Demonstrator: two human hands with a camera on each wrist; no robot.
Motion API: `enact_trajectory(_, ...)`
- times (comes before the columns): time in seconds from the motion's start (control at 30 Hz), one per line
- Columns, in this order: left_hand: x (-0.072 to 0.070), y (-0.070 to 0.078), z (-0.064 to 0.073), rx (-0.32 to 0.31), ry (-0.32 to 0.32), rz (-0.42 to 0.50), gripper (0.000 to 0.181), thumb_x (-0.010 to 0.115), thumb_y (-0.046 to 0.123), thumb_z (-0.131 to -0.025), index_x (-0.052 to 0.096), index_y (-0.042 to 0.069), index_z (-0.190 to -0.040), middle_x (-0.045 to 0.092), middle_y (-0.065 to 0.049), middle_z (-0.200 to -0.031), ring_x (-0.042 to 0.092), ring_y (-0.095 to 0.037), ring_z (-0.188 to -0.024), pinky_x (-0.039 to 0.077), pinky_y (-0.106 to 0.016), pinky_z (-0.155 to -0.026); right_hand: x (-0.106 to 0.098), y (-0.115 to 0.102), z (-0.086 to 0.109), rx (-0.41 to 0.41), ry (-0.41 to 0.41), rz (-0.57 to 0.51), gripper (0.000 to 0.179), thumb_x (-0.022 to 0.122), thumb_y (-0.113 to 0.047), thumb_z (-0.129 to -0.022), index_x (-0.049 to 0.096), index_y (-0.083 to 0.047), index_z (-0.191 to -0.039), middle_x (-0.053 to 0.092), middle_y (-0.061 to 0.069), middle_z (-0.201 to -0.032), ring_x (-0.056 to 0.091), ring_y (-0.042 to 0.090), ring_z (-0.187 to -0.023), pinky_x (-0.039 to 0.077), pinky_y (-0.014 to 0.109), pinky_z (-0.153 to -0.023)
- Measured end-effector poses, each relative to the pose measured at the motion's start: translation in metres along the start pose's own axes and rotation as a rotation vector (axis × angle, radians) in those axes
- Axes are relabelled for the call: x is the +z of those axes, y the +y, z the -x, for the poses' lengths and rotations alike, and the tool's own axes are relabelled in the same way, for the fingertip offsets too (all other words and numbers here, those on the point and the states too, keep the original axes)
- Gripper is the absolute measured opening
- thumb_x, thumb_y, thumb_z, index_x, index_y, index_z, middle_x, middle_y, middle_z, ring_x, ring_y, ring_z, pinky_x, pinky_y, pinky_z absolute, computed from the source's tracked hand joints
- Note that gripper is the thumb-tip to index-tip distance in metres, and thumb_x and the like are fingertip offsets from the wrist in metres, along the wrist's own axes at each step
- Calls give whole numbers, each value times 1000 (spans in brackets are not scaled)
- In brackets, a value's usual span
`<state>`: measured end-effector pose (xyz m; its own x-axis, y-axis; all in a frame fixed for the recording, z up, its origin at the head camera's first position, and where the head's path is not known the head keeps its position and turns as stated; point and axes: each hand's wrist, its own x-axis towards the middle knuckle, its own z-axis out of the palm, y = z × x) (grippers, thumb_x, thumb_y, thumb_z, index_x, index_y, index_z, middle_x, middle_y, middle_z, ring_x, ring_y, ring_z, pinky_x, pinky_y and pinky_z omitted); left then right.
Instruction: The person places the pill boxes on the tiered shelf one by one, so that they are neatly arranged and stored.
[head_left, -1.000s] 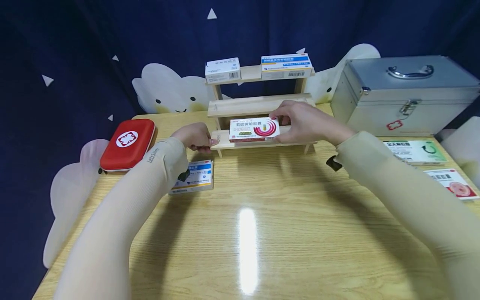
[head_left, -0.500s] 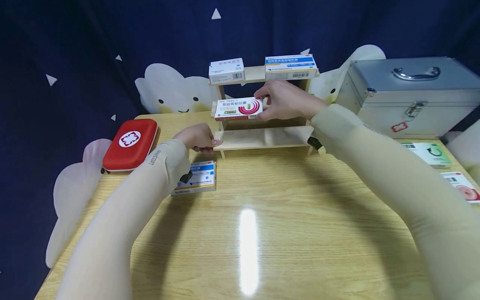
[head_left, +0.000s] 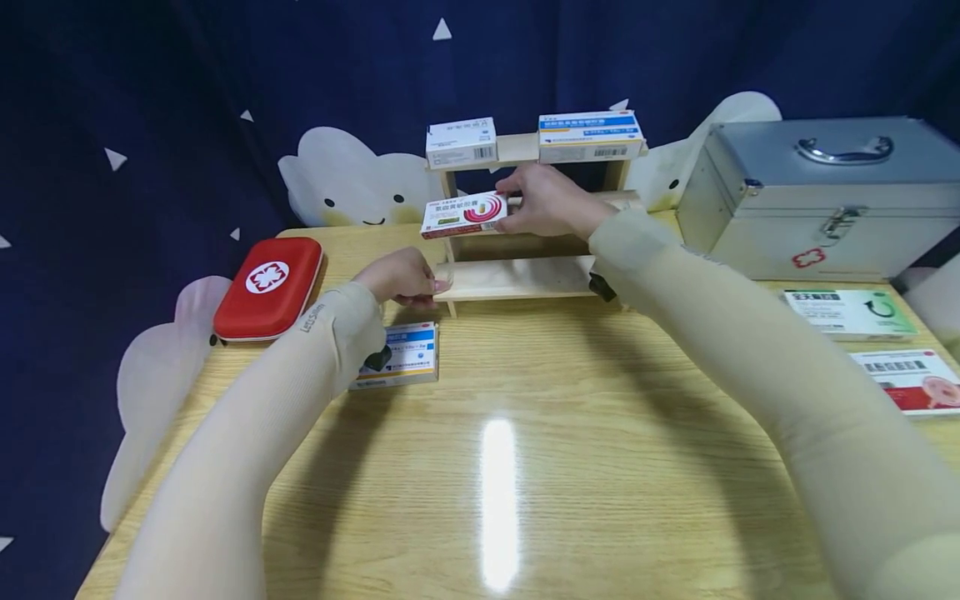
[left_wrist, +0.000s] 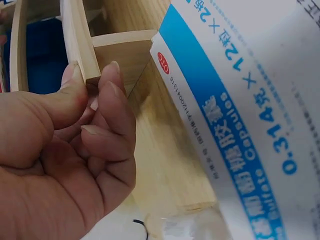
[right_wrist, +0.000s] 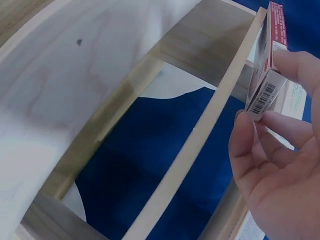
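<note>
Carton (head_left: 459, 216), left of the right grip (head_left: 549, 202) that pinches its end, looks light, stiff, crushable: best held gently there. The left grip (head_left: 401, 277) pinches the shelf (head_left: 521, 278).

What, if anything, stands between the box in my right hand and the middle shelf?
Nothing visible. The red-and-white box, pinched in your right hand, overlaps the left end of the middle shelf in the head view; whether they touch I can't tell.
</note>
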<state>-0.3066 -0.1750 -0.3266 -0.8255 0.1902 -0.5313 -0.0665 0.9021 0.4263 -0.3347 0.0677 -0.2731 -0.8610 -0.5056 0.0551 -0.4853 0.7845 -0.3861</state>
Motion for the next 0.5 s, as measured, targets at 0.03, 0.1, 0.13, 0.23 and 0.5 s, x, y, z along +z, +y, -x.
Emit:
enact_trajectory(0.03, 0, -2, -1, 2, -2, 19, 38, 60, 39, -98, 70, 4, -89, 71, -5, -78, 52, -10, -59, 41, -26, -59, 1, 0, -1, 10, -7, -2, 67, 76, -28, -85, 52, 1, -141, 54, 15, -140, 50, 24, -117, 38, 40, -104)
enact_trajectory(0.1, 0, -7, -3, 10, -22, 85, 38, 61, 40, -97, 71, 4, -91, 72, -6, -81, 51, -10, -59, 40, -26, -58, 3, 0, -2, 37, -27, -13, 68, 75, -29, -86, 50, 0, -143, 52, 14, -143, 48, 23, -117, 37, 39, -106)
enact_trajectory(0.13, -1, -10, -5, 11, -36, 126, 38, 63, 41, -96, 71, 4, -92, 72, -7, -83, 51, -11, -59, 40, -26, -58, 4, -1, -2, 51, -41, -20, 69, 74, -29, -87, 49, 0, -144, 51, 13, -144, 47, 23, -117, 36, 39, -106)
enact_trajectory(0.23, -1, -20, -11, 12, -95, 256, 38, 66, 40, -93, 72, 3, -99, 72, -9, -89, 52, -13, -64, 39, -27, -61, 7, -1, -4, 77, -70, -23, 71, 75, -31, -87, 47, -1, -145, 49, 13, -146, 46, 24, -113, 35, 39, -105)
enact_trajectory(0.5, -2, -29, -21, -11, -193, 493, 37, 68, 33, -94, 67, 0, -109, 72, -13, -99, 65, -18, -81, 52, -31, -79, 6, -3, -6, 67, -81, 36, 72, 76, -31, -85, 48, -1, -144, 53, 16, -140, 46, 26, -111, 36, 41, -103)
